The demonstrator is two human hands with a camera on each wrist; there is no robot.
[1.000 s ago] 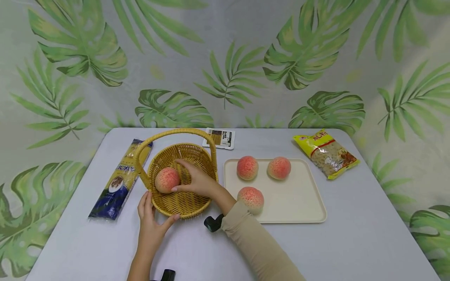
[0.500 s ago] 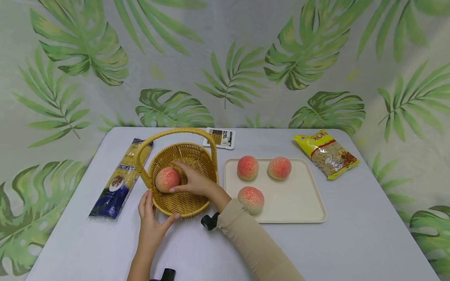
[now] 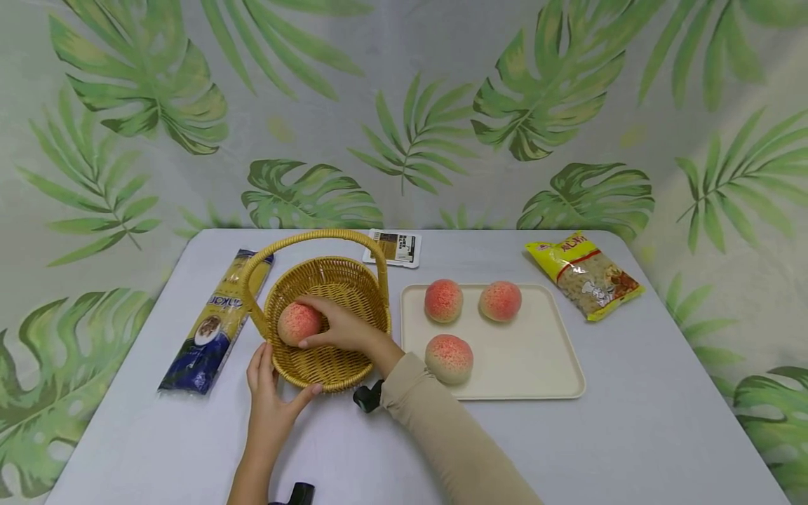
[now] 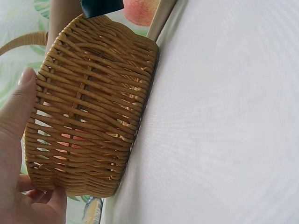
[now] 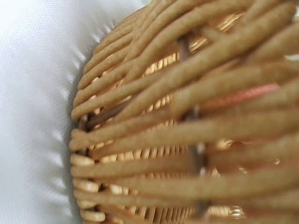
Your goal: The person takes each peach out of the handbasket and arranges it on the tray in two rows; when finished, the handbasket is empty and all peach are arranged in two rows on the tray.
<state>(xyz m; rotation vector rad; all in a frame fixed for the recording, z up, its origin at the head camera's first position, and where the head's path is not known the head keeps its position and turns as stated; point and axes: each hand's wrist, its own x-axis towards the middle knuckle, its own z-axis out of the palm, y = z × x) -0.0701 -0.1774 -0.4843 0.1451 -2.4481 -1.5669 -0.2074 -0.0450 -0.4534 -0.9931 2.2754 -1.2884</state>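
Note:
A golden wicker basket (image 3: 334, 368) with an arched handle stands on the table at left of centre, a pink and cream peach (image 3: 297, 325) inside it on the left. My right hand (image 3: 344, 328) reaches in over the rim and holds this peach between thumb and fingers. My left hand (image 3: 273, 400) grips the near left side of the basket; its thumb and fingers are spread along the rim. In the left wrist view the left thumb (image 4: 21, 100) rests at the rim. The right wrist view shows only weave close up, the right hand hidden.
To the right, a cream tray (image 3: 530, 351) bears three peaches (image 3: 449, 358). A blue and gold packet (image 3: 214, 322) lies left of the basket, a small white packet (image 3: 394, 248) behind it. A yellow bag (image 3: 587, 277) lies at the back right.
My right hand has moved slightly left and closed in on the peach in the basket, having been spread beside it. The left hand has stayed on the basket.

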